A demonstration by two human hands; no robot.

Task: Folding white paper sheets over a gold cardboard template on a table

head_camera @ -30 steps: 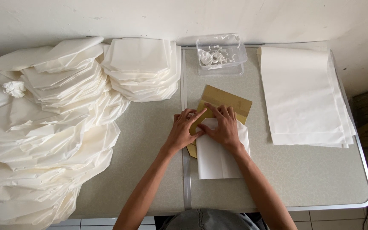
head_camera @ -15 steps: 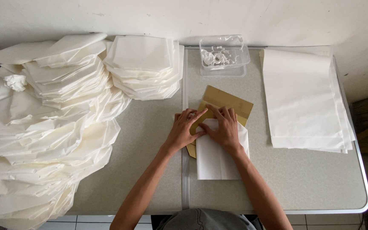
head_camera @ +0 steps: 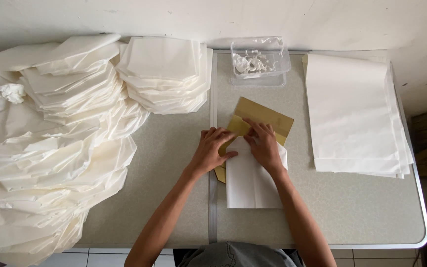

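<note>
Grey speckled folding table (head_camera: pixel 174 198) with a metal seam down the middle. Taking the clear plastic tub (head_camera: pixel 260 62) at the far edge as landmark: left of it, stacks of folded white paper (head_camera: pixel 166 74); further left, a sprawling white heap (head_camera: pixel 45 163); right of it, flat white sheets (head_camera: pixel 354 113); just nearer than it, tan cardboard (head_camera: pixel 265 116) under a white sheet (head_camera: pixel 250 180).

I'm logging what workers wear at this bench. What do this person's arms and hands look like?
Both forearms are bare, with no sleeves in view. The left hand and right hand wear no gloves, and no rings, watch or bracelets are visible.
</note>
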